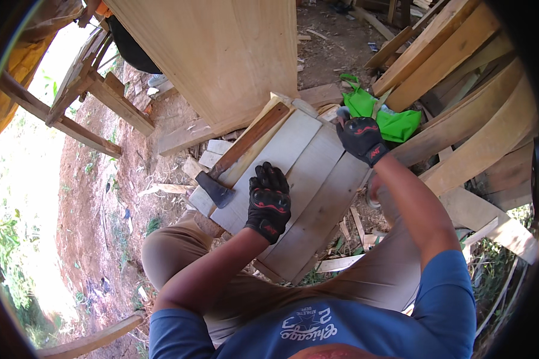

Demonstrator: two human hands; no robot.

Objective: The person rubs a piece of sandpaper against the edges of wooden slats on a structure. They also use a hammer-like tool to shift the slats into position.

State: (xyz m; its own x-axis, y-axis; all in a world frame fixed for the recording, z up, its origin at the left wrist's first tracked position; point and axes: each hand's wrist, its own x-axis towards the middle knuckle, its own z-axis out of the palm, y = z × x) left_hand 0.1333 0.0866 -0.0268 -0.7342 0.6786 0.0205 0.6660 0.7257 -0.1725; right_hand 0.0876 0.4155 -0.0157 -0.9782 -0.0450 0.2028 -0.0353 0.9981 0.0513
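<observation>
My left hand, in a black glove with red trim, lies flat with its fingers stretched out on a bench top of pale boards. Just left of it rests a hatchet, its dark head near my left fingers and its brown wooden handle running away from me along the bench's left edge. My right hand, gloved alike, is at the far right corner of the boards with its fingers curled. A small grey rounded thing shows at those fingertips; its kind is unclear.
A large wooden panel stands beyond the bench. Long planks lean at the right, beside a bright green bag. A rough timber frame stands at the left above a dirt slope. Wood scraps litter the ground by my legs.
</observation>
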